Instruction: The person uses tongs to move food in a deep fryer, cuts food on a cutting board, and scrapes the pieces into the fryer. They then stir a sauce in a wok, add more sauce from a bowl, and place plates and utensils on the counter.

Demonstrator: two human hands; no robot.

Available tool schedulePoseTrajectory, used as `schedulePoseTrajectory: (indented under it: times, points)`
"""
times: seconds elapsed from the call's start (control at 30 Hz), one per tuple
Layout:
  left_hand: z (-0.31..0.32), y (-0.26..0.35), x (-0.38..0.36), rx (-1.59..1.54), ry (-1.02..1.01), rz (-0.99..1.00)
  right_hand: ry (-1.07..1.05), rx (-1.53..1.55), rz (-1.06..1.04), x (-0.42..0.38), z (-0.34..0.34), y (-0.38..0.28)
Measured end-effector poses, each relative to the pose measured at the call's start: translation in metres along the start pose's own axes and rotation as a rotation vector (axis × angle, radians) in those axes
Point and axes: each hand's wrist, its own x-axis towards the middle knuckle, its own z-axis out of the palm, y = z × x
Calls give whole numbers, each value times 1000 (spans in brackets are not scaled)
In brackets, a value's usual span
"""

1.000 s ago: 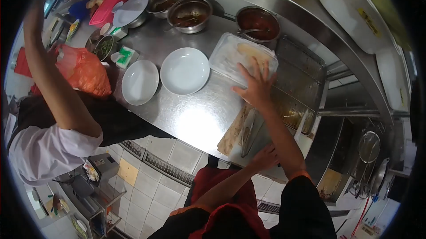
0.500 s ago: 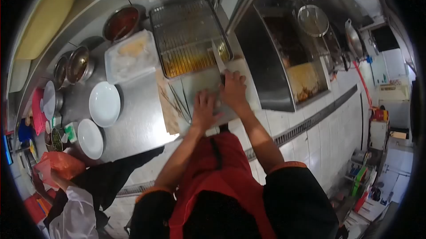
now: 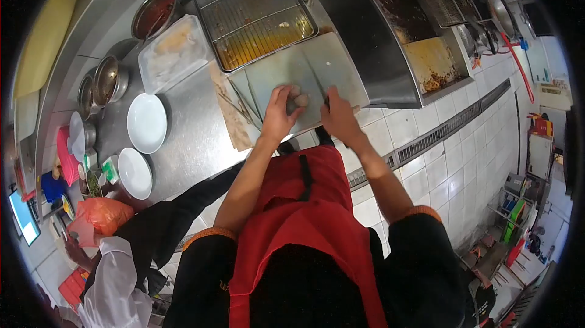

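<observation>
My left hand (image 3: 280, 116) is curled over the cutting board (image 3: 342, 60), its fingers and thumb around small, round, pale-brown pieces (image 3: 301, 101). Their kind is not clear, and some are partly hidden by the fingers. To the right, my right hand (image 3: 339, 118) is closed on the handle of a knife (image 3: 315, 73). The knife's blade lies low along the board and points away from me, apart from the pieces. Metal tongs (image 3: 246, 101) rest at the left side of the board, close to my left hand.
Behind the board sits a greasy tray with a wire rack (image 3: 256, 17). Leftward are a plastic container (image 3: 173, 57), a bowl of red sauce (image 3: 155, 16) and white plates (image 3: 147, 123). A fryer (image 3: 429, 60) stands right. A co-worker's white sleeve (image 3: 116, 285) shows lower left.
My left hand has gone from lying flat on the board to curling around the round pieces. The knife has turned and come down nearer me. The whole view has shifted.
</observation>
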Motion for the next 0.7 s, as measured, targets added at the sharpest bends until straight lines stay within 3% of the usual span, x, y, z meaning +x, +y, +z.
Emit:
schedulePoseTrajectory:
  times: [0.07,0.17,0.23,0.7]
  points:
    - [-2,1,-1,-24,-15,-12,-23,66,-35,-33,2,-5]
    - [-8,6,3,-14,-77,1,-32,27,117,-54,5,-29]
    - [-9,6,4,82,-42,65,-154,-99,365,-57,7,-39]
    - [-8,4,6,51,4,70,-359,-266,320,-54,2,-31]
